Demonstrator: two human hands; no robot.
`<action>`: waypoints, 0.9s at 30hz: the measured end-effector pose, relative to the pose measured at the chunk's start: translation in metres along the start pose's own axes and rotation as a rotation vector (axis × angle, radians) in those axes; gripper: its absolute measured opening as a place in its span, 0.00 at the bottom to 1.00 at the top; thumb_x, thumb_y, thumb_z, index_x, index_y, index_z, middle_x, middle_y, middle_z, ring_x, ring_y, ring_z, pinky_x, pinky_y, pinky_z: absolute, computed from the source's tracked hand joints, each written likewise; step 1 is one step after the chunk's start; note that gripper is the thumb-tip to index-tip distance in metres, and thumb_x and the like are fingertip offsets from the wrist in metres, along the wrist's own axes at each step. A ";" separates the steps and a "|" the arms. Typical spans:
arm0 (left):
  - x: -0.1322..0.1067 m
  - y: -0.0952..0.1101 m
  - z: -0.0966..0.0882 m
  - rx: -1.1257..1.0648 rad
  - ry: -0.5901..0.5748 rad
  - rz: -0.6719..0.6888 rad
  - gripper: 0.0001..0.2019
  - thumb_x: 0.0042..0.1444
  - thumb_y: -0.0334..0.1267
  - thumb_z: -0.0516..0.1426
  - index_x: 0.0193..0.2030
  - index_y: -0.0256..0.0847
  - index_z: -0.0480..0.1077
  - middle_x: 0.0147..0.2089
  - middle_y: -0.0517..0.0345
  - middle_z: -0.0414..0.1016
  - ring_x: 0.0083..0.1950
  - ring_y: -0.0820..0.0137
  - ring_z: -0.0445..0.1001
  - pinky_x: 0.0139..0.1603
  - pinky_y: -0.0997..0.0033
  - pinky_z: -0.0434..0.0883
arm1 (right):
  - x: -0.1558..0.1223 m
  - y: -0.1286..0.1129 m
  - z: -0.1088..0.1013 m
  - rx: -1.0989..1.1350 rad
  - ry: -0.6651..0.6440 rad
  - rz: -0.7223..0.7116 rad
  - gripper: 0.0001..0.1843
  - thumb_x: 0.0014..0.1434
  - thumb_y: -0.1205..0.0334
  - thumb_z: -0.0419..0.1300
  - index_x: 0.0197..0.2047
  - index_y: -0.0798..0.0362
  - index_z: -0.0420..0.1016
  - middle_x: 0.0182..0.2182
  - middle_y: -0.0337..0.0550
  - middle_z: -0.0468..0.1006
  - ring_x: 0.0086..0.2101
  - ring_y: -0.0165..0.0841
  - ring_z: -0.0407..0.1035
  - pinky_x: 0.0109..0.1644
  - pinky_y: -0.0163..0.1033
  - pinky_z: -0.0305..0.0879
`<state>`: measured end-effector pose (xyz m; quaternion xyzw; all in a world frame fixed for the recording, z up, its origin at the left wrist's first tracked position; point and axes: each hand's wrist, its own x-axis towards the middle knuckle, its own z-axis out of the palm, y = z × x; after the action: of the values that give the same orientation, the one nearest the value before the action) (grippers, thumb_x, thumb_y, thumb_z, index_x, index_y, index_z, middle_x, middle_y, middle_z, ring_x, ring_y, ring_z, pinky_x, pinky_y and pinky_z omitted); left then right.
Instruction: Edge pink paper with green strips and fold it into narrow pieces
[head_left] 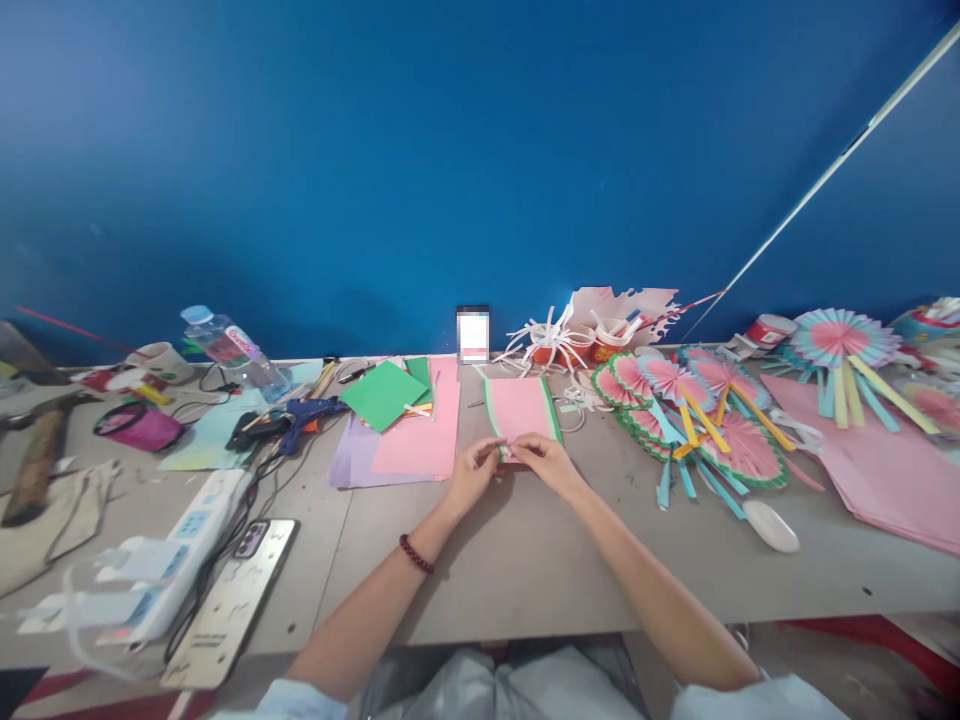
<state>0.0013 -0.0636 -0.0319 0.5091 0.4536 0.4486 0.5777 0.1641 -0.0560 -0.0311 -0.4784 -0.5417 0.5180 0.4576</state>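
**Paper-craft bench: 1 pink sheet pinched by 2 hands, centre of frame**

Item 1. A pink sheet (pixel 519 408) with green side borders is laid flat on the grey table (pixel 525 570), just above the centre of the frame. Its long side runs away from the person, so its near edge falls under both hands.

Item 2. The left hand (pixel 472 472), with a bead bracelet (pixel 415 554) at the wrist, is closed on that near edge in a fingertip pinch. The right hand (pixel 547 460) is closed on the same edge beside it. The 2 hands are almost touching, a grip that appears suited to keeping a narrow strip of paper even across its width. It cannot be told whether a fold is already creased there.

Item 3. Spare stock is kept left of centre, within reach: a stack of pink and lilac paper (pixel 416 440) with a green square (pixel 382 395) on top.

Item 4. Pleated paper fans (pixel 697 410) with yellow and blue strips are spread right of centre, apart from the flat sheets.

Item 5. A blue glue gun (pixel 300 415) and a power strip (pixel 180 555) are set at the left, joined by cables. A water bottle (pixel 232 350) lies by the blue wall at the upper left.

Item 6. Red paper cups (pixel 592 345) are stood against the wall above the sheet.
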 end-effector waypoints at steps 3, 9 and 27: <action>0.001 0.002 -0.001 0.001 0.010 -0.016 0.15 0.48 0.42 0.60 0.41 0.35 0.73 0.34 0.55 0.78 0.25 0.75 0.72 0.27 0.75 0.70 | 0.000 -0.003 0.000 0.052 0.027 0.061 0.17 0.41 0.49 0.68 0.28 0.54 0.76 0.28 0.40 0.77 0.31 0.32 0.70 0.40 0.40 0.69; -0.001 0.006 0.003 -0.005 0.001 -0.017 0.14 0.46 0.42 0.61 0.38 0.36 0.72 0.34 0.54 0.77 0.28 0.74 0.72 0.29 0.74 0.72 | -0.002 -0.012 0.000 0.096 0.100 0.067 0.18 0.38 0.49 0.69 0.26 0.53 0.74 0.24 0.37 0.75 0.28 0.31 0.68 0.37 0.38 0.68; -0.001 0.002 -0.001 0.378 0.128 0.245 0.03 0.47 0.30 0.59 0.26 0.38 0.74 0.30 0.57 0.68 0.27 0.75 0.66 0.30 0.72 0.68 | -0.001 -0.004 0.003 0.025 0.053 0.008 0.16 0.42 0.50 0.67 0.29 0.54 0.73 0.26 0.39 0.75 0.30 0.31 0.69 0.37 0.38 0.68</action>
<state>-0.0003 -0.0638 -0.0298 0.6299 0.5001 0.4539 0.3835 0.1610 -0.0575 -0.0276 -0.4886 -0.5209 0.5137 0.4754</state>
